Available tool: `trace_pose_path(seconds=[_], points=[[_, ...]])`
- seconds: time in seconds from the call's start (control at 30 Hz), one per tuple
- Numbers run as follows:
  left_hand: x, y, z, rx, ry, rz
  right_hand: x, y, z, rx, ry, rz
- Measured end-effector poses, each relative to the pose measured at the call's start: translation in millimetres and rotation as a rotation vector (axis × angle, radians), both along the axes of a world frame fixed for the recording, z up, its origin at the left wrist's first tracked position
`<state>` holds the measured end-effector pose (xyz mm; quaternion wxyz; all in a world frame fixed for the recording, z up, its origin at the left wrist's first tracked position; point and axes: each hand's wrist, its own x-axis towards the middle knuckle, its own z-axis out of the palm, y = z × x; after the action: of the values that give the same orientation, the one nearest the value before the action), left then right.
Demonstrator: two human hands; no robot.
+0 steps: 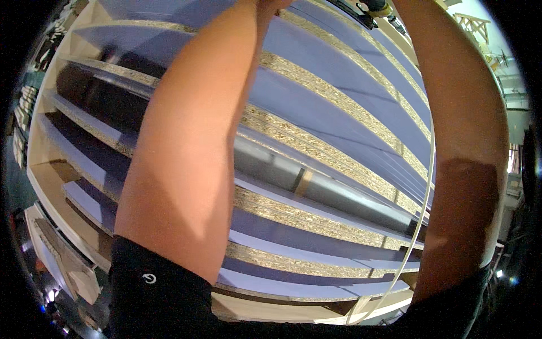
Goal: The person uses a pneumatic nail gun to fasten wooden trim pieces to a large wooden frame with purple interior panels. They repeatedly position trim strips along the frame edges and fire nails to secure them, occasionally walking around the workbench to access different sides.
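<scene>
My left forearm rises across the middle to the top edge, where only a sliver of my left hand (275,5) shows beside the uppermost boards; its fingers are cut off. On the right, my other forearm runs up out of the picture, and its hand is beyond the top edge. Between the two arms at the top is a black tool-like object (364,17) with a tan and dark part behind it, too cropped to name. Below the arms lie several long particle boards (327,85) with blue-grey faces and rough chip edges, set in rows.
A pale wooden frame (44,141) bounds the boards on the left. A thin whitish hose or cord (415,237) hangs down beside my right arm. Offcut panels (65,254) lean at the lower left. A wooden trestle (473,25) stands at the far right.
</scene>
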<state>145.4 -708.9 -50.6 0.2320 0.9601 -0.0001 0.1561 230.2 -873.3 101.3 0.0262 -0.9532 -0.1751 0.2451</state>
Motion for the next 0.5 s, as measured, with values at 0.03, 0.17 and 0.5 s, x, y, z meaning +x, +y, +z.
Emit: trace_pose_path(seconds=[0.03,0.17,0.5], points=[[4.2,-0.9,-1.7,-0.138,0.059,0.049,8.1,0.5,-3.6,-0.008,0.007,0.009],[8.9,-12.3,6.8,-0.487,0.092,0.197,7.4,-2.3,-6.8,-0.049,-0.015,0.099],[12.1,1.4,-5.6,0.163,-0.019,0.006,14.4,-5.1,-21.2,0.007,0.057,0.111]])
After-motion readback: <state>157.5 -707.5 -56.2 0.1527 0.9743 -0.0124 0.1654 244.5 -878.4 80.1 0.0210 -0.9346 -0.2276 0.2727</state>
